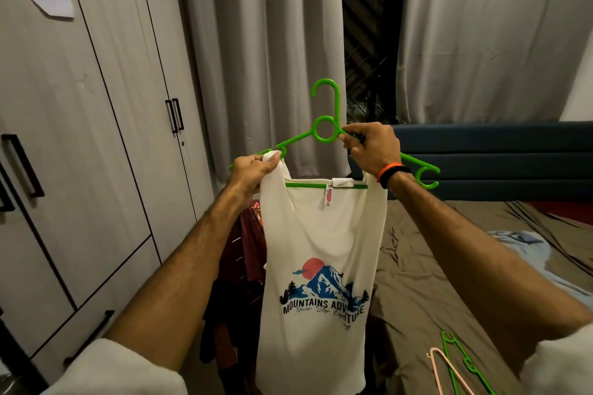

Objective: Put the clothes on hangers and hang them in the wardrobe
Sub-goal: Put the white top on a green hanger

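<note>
Head view: left hand (248,171) pinches the left shoulder strap of the white sleeveless top with a mountain print (321,266), bunching it against the left arm of the bright green plastic hanger (325,130). Right hand (372,147) grips the hanger's right arm just beside its central ring; orange and black bands on that wrist. Hanger is held up mid-air, hook upward, top draped below it, right strap over the bar. Left of the hanger: grey wardrobe (80,138), doors closed, black handles. Behind: grey curtains (272,42). Right and below: bed with brown sheet (417,266), carrying a spare green hanger (462,359) and a pink hanger (449,372).
</note>
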